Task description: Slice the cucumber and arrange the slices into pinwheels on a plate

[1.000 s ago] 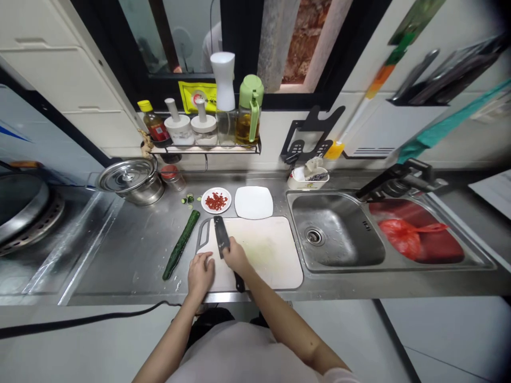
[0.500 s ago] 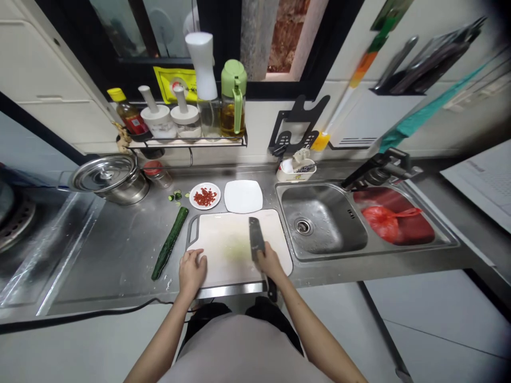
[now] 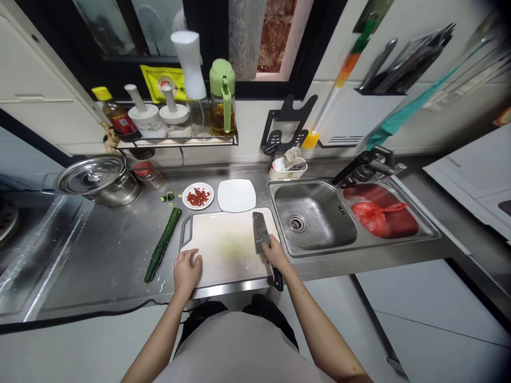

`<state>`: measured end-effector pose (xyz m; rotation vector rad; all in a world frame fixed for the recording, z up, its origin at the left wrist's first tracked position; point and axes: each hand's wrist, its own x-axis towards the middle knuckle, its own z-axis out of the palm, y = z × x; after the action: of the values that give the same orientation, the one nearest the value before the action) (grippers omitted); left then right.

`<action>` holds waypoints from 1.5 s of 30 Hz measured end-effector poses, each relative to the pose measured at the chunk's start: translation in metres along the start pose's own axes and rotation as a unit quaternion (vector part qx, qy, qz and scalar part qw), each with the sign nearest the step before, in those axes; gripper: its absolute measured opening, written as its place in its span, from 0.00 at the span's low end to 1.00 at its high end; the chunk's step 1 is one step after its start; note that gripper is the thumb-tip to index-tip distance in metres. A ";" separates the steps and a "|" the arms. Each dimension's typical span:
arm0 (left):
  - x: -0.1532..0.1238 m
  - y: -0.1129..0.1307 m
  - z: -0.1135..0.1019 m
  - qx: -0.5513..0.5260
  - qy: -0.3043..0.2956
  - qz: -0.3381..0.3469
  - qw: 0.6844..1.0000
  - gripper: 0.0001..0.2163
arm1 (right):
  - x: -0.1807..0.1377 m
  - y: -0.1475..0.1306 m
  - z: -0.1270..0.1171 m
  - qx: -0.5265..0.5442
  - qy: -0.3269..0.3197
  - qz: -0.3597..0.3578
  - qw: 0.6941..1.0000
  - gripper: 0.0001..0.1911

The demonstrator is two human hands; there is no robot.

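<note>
A white cutting board [image 3: 227,244] lies on the steel counter, smeared with green in the middle. My left hand [image 3: 186,270] rests on its near left corner, fingers curled against the board. My right hand [image 3: 274,252] is shut on the handle of a dark cleaver [image 3: 261,233], whose blade lies flat near the board's right edge, pointing away from me. A whole cucumber [image 3: 162,244] lies on the counter just left of the board.
Behind the board stand a small plate of chopped red chili [image 3: 198,196] and a bare white plate [image 3: 236,194]. A double sink [image 3: 319,223] is at the right, with a red bag [image 3: 373,217] in the far basin. A lidded pot [image 3: 96,180] and a condiment shelf [image 3: 175,139] are at the back left.
My right hand has carried the cleaver from the board's left side across to its right edge. My left hand has stayed at the near left corner. The view has shifted right.
</note>
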<state>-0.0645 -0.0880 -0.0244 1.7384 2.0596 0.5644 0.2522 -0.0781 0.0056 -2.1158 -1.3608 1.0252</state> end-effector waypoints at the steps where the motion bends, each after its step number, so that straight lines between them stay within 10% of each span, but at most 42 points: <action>1: 0.000 0.000 0.000 -0.002 -0.001 -0.001 1.000 0.15 | 0.001 0.000 0.002 0.003 -0.002 0.001 1.000 0.10; 14: -0.002 0.000 -0.001 -0.058 0.009 -0.032 0.998 0.14 | -0.003 0.044 -0.063 -0.024 0.054 0.057 0.997 0.18; 28: 0.055 -0.006 -0.040 -0.042 0.188 -0.100 0.976 0.15 | 0.005 0.030 -0.056 -0.075 0.084 -0.021 0.993 0.18; 45: 0.112 0.007 -0.032 0.073 0.112 -0.244 0.961 0.20 | 0.018 0.031 -0.051 -0.102 0.060 -0.006 0.993 0.16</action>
<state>-0.0932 0.0217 0.0032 1.2004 2.6275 0.4752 0.3141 -0.0731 0.0108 -2.2728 -1.4706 0.7672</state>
